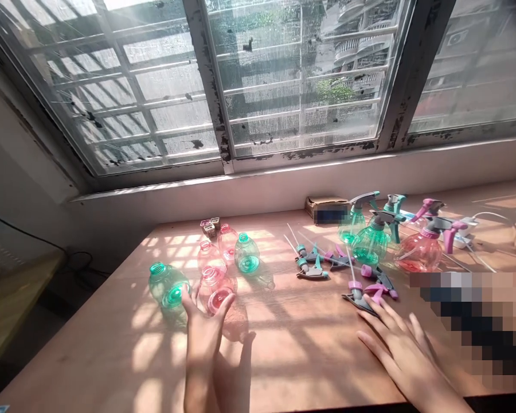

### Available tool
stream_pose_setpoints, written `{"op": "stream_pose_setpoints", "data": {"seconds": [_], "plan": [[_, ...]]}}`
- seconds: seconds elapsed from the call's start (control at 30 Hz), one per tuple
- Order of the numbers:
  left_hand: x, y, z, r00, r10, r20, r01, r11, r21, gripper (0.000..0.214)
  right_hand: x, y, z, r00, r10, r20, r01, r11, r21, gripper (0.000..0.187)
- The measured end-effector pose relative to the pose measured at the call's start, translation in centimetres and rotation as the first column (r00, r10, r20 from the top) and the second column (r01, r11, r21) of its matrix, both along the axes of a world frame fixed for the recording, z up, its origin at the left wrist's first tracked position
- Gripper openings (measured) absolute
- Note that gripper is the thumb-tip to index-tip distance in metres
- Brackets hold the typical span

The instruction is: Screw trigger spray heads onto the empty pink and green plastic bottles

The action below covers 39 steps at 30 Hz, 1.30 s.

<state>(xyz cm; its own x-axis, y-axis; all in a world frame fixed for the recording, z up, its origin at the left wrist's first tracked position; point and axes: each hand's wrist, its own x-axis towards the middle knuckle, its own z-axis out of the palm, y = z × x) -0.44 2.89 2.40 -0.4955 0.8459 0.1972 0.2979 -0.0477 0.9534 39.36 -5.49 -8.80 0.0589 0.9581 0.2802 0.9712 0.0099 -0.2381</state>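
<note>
My left hand is open, thumb and fingers spread in front of a clear pink bottle without a top; whether it touches the bottle I cannot tell. Two more pink bottles and two green bottles stand around it, all uncapped. My right hand lies low over the table, fingers stretched out. Its fingertips are at a grey and pink spray head with its tube pointing up. Several other loose spray heads, grey with green or pink parts, lie just beyond.
Assembled green spray bottles and a pink spray bottle stand at the back right. A small cardboard box and some small dark blocks sit near the window wall. A blurred patch covers the right edge of the wooden table.
</note>
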Motion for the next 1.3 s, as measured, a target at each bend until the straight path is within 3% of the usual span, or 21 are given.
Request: {"op": "stream_pose_setpoints", "data": {"seconds": [0.1,0.27,0.43,0.53,0.67,0.83,0.93,1.0,1.1,1.2,1.3], "plan": [[1.0,-0.4,-0.4,0.995,-0.098,-0.035,0.098,0.995,-0.016,0.108,0.8,-0.7,-1.2,1.000,0.009,-0.028,-0.007,0.998,0.068,0.040],[5.1,-3.3,-2.9,0.966,-0.243,-0.089,0.241,0.970,-0.032,0.072,-0.3,0.0,0.6,0.976,-0.052,-0.213,0.045,0.998,-0.036,0.059],[10.0,-4.2,-5.2,0.951,-0.303,-0.060,0.300,0.952,-0.054,0.083,-2.4,0.5,2.8,0.868,-0.053,-0.493,0.050,0.999,-0.018,0.054],[10.9,-4.1,-5.4,0.949,-0.308,-0.067,0.305,0.951,-0.047,0.088,-3.1,-0.1,4.1,0.667,-0.037,-0.744,0.087,0.996,0.028,0.052],[10.2,-4.1,-4.6,0.924,-0.349,-0.155,0.358,0.933,0.035,0.065,-3.5,-1.5,5.6,0.323,-0.004,-0.946,0.246,0.966,0.080,0.054],[9.1,-4.4,-3.9,0.860,-0.457,-0.227,0.493,0.860,0.134,0.056,-3.9,-2.5,7.4,-0.080,0.012,-0.997,0.305,0.952,-0.013,0.049],[8.6,-4.6,-3.9,0.850,-0.499,-0.167,0.522,0.841,0.142,0.054,-3.5,-2.9,8.3,-0.230,-0.016,-0.973,0.392,0.914,-0.108,0.042],[8.2,-4.7,-3.9,0.838,-0.522,-0.157,0.542,0.831,0.128,0.056,-3.0,-3.2,8.8,-0.257,-0.023,-0.966,0.436,0.890,-0.137,0.042],[7.7,-4.7,-3.7,0.821,-0.543,-0.179,0.563,0.821,0.096,0.057,-2.4,-3.7,9.4,-0.221,-0.021,-0.975,0.448,0.886,-0.121,0.049],[7.6,-4.7,-3.4,0.797,-0.584,-0.153,0.599,0.797,0.080,0.054,-2.6,-3.8,9.9,-0.175,-0.051,-0.983,0.372,0.921,-0.113,0.052],[7.8,-4.8,-3.2,0.761,-0.636,-0.124,0.646,0.762,0.056,0.047,-3.1,-3.5,9.8,-0.107,-0.075,-0.991,0.268,0.958,-0.101,0.045]]}}
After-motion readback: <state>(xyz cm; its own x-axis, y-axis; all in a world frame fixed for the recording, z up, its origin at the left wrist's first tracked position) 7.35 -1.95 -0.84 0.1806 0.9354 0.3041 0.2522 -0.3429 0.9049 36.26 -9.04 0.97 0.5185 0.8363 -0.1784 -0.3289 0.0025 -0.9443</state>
